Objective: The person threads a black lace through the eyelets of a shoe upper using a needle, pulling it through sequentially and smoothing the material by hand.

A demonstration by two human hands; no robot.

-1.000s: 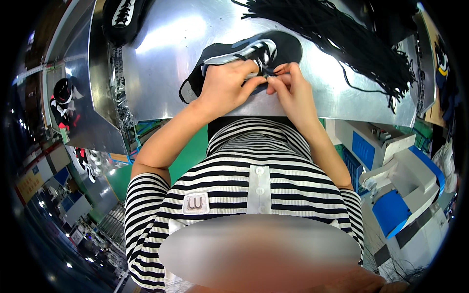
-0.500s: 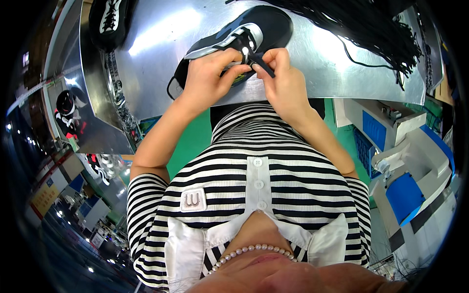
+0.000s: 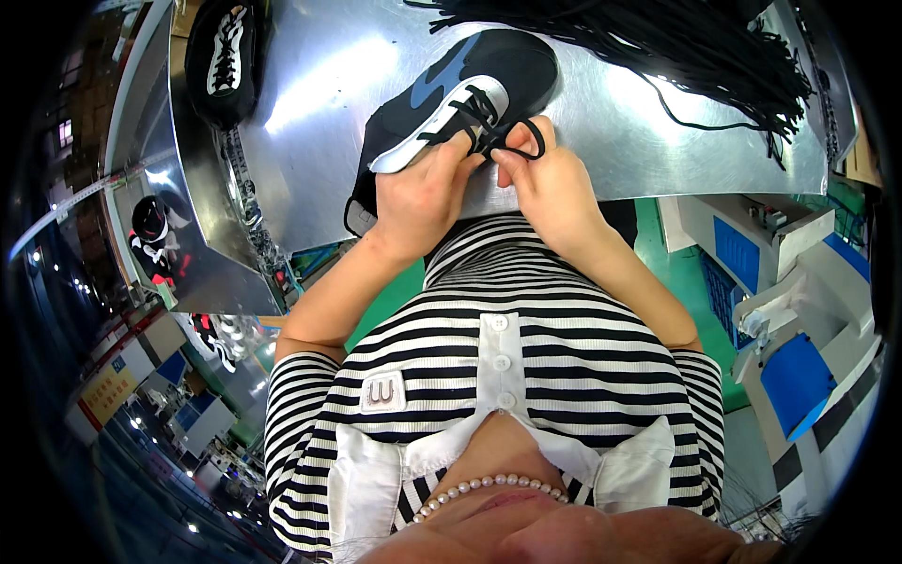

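Observation:
A black sneaker [image 3: 507,70] with a blue side mark and a white lacing panel lies on the metal table, its toe pointing to the far right. Black lace [image 3: 484,105] crosses over the white panel. Beside the lacing, my left hand [image 3: 421,193] is closed with thumb and forefinger pinched; the lace runs into its fingertips. My right hand [image 3: 554,183] pinches the same lace a little to the right, and a loop of it curves above the fingers. Part of the shoe's near side is hidden behind my left hand.
Bundled black laces [image 3: 648,47] spread across the table's far right. At the far left, another black shoe [image 3: 224,66] stands by the edge of the metal table [image 3: 310,179]. Grey machines with blue panels [image 3: 789,376] are at the right, below the table.
My right hand has pulled the lace into a round loop, where a loose strip hung before. The shoe appears slightly lower and tipped more toward the side with the blue mark.

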